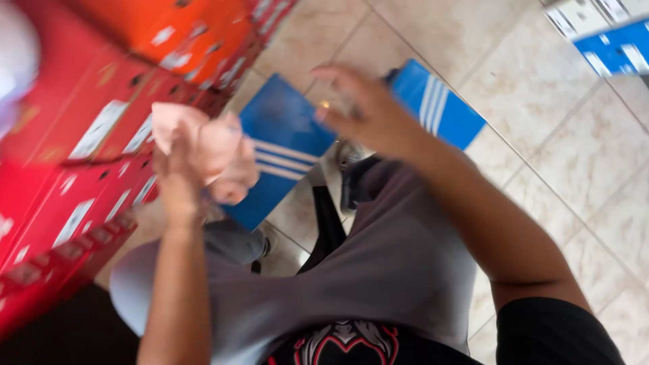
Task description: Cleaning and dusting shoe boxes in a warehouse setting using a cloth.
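The view is blurred by motion. My left hand is raised in front of me and grips a crumpled wad of pale pink paper. My right hand hovers further out with its fingers spread and nothing in it. Below both hands lies an open blue shoebox with white stripes: its lid on the left and its box part on the right. My legs in grey shorts fill the lower middle of the frame.
A wall of stacked red and orange shoeboxes rises on the left. The floor is beige tile. More blue and white boxes sit at the top right corner. A dark shoe shows near the blue box.
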